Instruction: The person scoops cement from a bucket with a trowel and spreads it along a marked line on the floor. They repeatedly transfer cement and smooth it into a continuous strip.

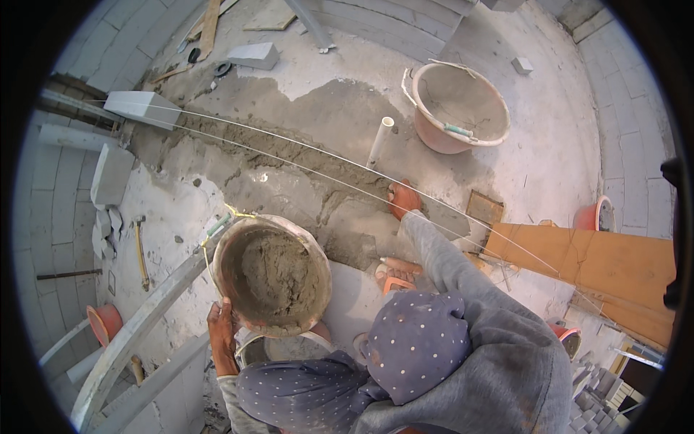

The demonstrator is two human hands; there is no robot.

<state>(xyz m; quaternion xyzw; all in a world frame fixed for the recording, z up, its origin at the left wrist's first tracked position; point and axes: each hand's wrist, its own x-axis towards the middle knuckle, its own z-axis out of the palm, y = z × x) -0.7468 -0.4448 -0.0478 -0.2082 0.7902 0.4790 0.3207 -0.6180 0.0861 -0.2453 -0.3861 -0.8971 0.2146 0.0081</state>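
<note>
My left hand [222, 327] grips the near-left rim of a pinkish bucket [323, 253] partly filled with wet grey mortar [282, 267]; the bucket is tilted, its mouth facing up. Farther off, my right hand [403, 200] is closed with curled fingers at the edge of a strip of wet mortar [311, 155] spread on the floor. Two taut white strings [289, 153] run above that strip and pass by the hand. What its fingers hold, if anything, is hidden. A short brownish handle [401, 265] lies near my sandalled foot [387, 276].
Another bucket [457, 135] and an upright white pipe [380, 142] stand beyond the strip. Pale blocks [144, 108] lie at left, near a hammer [141, 253]. A curved grey bar [155, 311] crosses at left; brown boards [593, 267] lie at right. A second bucket [249, 349] is under the held one.
</note>
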